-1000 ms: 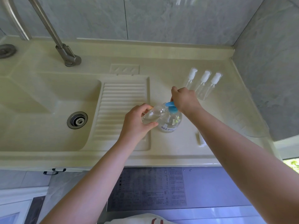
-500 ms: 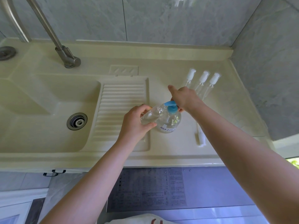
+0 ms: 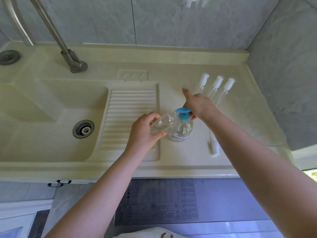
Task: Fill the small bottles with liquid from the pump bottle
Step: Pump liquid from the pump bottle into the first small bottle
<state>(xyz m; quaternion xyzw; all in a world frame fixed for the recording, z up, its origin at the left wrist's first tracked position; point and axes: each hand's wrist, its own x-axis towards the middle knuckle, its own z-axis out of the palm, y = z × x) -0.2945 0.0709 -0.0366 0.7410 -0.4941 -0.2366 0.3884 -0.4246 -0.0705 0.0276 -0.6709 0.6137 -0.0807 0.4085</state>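
- Meanwhile, in the head view, our right hand (image 3: 197,103) had come up off the blue pump head (image 3: 182,110): a second before it pressed the head low over the pump bottle (image 3: 181,130); now the head stood risen, and we judged one stroke finished and the pump ready for another.
- Our right thumb pointed away from us; the other fingers curled behind the pump, and we could not tell whether they gripped it.
- Our left hand (image 3: 145,131) kept its fingers wrapped round a small bottle (image 3: 161,123), tilted with its mouth under the spout.
- That bottle seemed to hold some clear liquid; how much we could not tell. The pump bottle on the counter (image 3: 197,162) looked partly full.
- Three capped small bottles (image 3: 217,86) stood behind; their contents were unclear.
- A loose white cap (image 3: 215,148) lay near our right forearm.
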